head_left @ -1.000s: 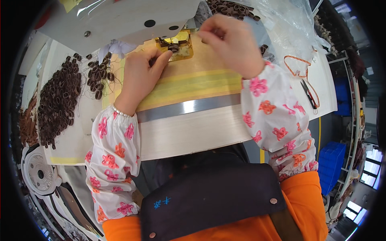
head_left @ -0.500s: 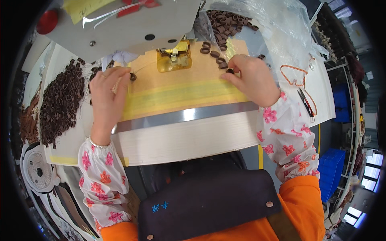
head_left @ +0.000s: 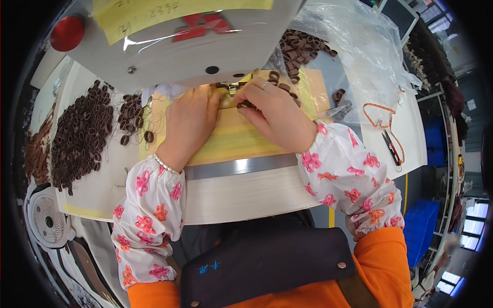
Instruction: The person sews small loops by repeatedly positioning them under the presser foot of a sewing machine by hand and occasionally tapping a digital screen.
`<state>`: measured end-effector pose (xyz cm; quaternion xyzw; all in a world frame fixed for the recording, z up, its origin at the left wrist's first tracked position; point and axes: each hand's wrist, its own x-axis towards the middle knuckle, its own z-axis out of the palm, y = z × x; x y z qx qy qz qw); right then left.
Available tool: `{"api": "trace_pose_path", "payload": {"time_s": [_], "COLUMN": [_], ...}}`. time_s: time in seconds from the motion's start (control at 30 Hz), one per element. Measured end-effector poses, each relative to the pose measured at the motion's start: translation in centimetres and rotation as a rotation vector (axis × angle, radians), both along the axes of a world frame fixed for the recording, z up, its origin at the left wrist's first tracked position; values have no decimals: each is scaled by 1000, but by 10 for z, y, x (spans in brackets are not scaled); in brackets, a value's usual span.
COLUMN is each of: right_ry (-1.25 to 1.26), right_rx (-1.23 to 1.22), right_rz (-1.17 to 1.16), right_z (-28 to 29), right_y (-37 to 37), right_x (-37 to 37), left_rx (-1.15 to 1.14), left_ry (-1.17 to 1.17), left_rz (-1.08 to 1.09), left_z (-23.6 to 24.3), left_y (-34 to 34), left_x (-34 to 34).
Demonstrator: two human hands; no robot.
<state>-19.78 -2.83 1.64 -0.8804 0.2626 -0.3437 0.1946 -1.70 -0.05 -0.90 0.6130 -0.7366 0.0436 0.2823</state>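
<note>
Pale table [head_left: 246,197], sewing machine [head_left: 169,59] at its far side. I see the right hand [head_left: 277,105] pinching a small brown ring [head_left: 246,104] between thumb and fingers, near the machine's metal foot [head_left: 232,91]. Left hand [head_left: 190,120] is just left of the foot; I can't tell if it grips anything. Ring pile [head_left: 82,136] out left, second heap [head_left: 300,49] beyond the right hand, snips [head_left: 392,149] far right.
</note>
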Motion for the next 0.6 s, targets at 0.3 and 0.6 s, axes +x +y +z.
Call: {"api": "trace_pose_path", "payload": {"time_s": [0.3,0.6], "right_ry": [-164,-12], "right_rx": [349,-31], "right_rz": [-48,73], "right_z": [-19,-26], "right_y": [-4,-3], "right_x": [15,20], "left_rx": [403,457], "left_ry": [483,547], "left_rz": [-194,-206], "left_z": [11,12], "left_y": [7,6], "left_x": [11,6]}}
